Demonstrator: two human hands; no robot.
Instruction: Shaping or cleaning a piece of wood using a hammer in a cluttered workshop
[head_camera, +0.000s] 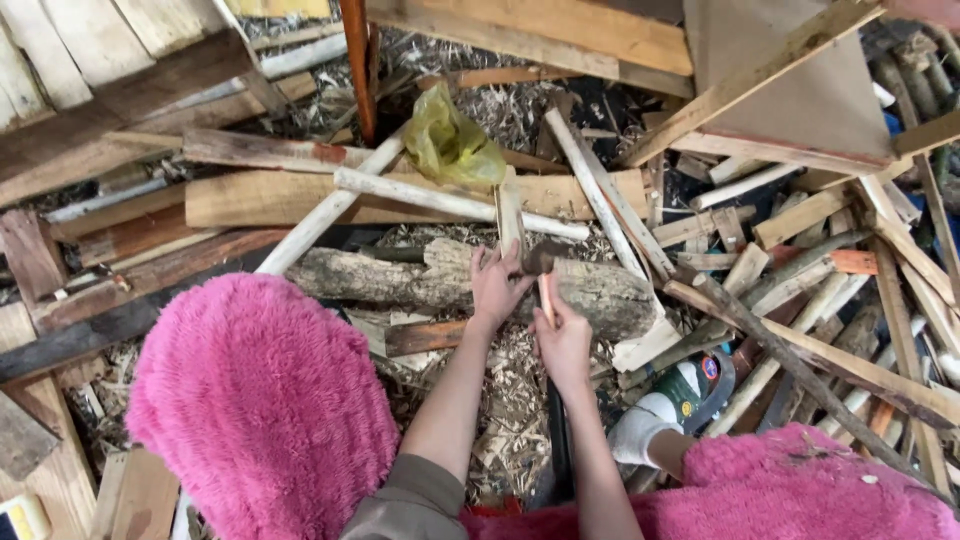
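A rough grey log (400, 277) lies across the middle of the floor on wood chips. My left hand (495, 285) grips a thin pale wooden slat (510, 212) that stands upright on the log. My right hand (562, 343) is closed on the wooden handle of a hatchet (544, 262), whose dark head rests at the base of the slat on the log. Both hands are close together above the log's right half. My knees in fuzzy pink fabric (262, 400) frame the scene on both sides.
Split sticks and planks (800, 250) are piled to the right and behind. A yellow plastic bag (452, 145) sits beyond the log. White peeled poles (440, 200) lie crossed behind it. A sandal and sock (670, 400) show at lower right. Shavings cover the floor.
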